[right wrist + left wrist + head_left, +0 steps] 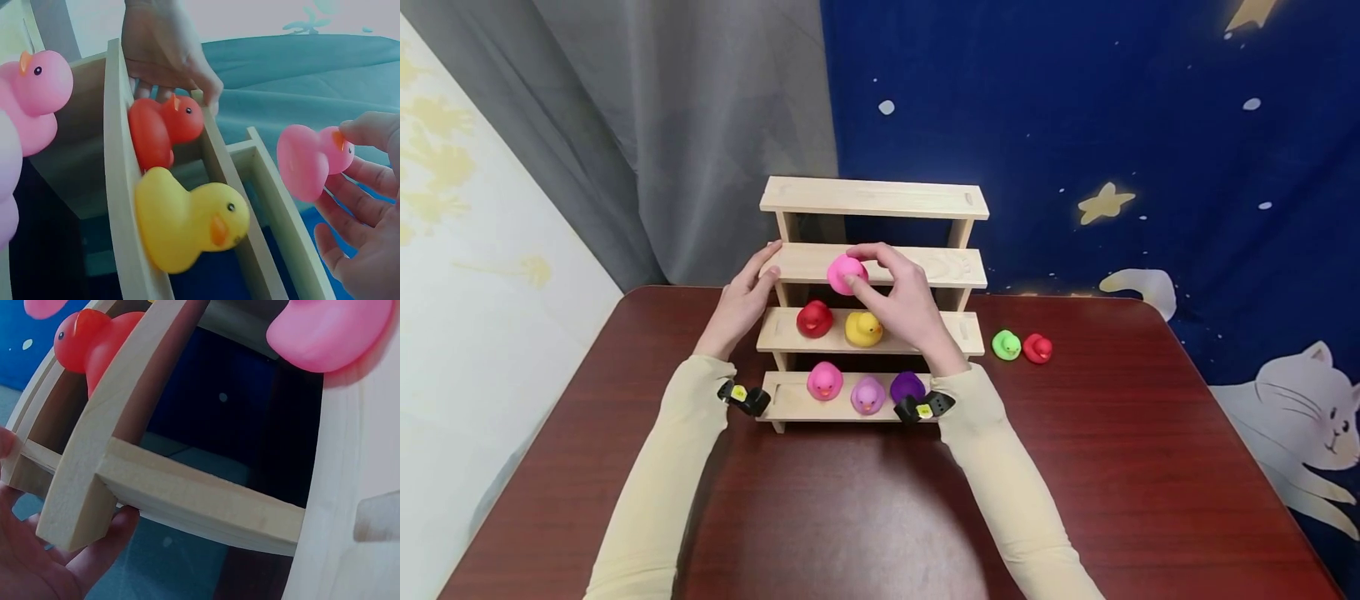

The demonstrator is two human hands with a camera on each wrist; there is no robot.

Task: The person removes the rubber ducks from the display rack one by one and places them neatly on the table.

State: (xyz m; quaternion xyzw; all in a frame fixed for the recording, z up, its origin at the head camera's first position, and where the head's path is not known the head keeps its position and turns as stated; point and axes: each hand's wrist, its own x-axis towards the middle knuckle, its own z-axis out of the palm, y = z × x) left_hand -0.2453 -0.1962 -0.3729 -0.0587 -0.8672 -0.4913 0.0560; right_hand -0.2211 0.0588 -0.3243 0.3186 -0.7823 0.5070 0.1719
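My right hand pinches a pink duck between thumb and fingers; in the right wrist view I make out a digit against its orange bill. The duck sits at the front edge of the second plank from the top in the head view; whether it touches the wood, I cannot tell. My left hand grips the left end of that same plank, thumb toward the front, fingers farther back. I count four stepped planks on the wooden rack. One step below the held duck: a red duck at left, a yellow duck just beside it, both upright. Bottom step, left to right: a second pink duck, a lilac duck, a dark purple duck, the last partly behind my right wrist strap. Right of the rack, on the dark red-brown surface, I note a green duck and a smaller-looking red one, close together. Grey curtain and starry blue curtain hang behind.
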